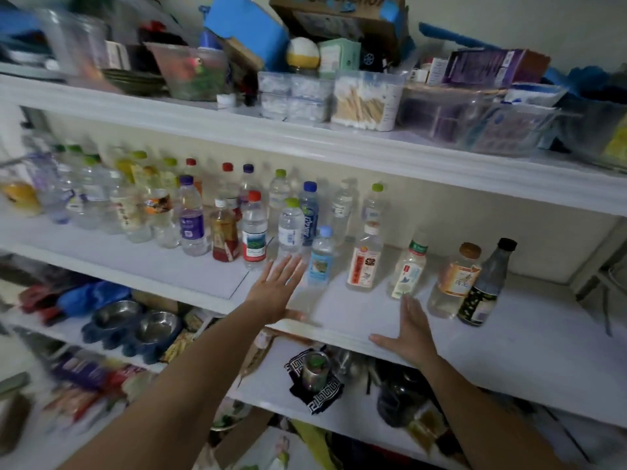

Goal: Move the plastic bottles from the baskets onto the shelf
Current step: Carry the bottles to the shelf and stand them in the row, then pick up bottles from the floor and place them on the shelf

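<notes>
Plastic bottles (254,232) stand crowded along the middle shelf (509,351), some near its front edge. Left hand (278,290) and right hand (412,329) hover there, each grip spread and empty; a careless sweep could topple neighbours.

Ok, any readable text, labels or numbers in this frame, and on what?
Nothing reads cleanly.
Cardboard box: blue lettering, upside down, cropped, illegible.
White-capped bottle: red label characters, too blurred.
Brown-capped bottle: dark characters, too blurred.
Other bottles: labels too small or blurred.
</notes>
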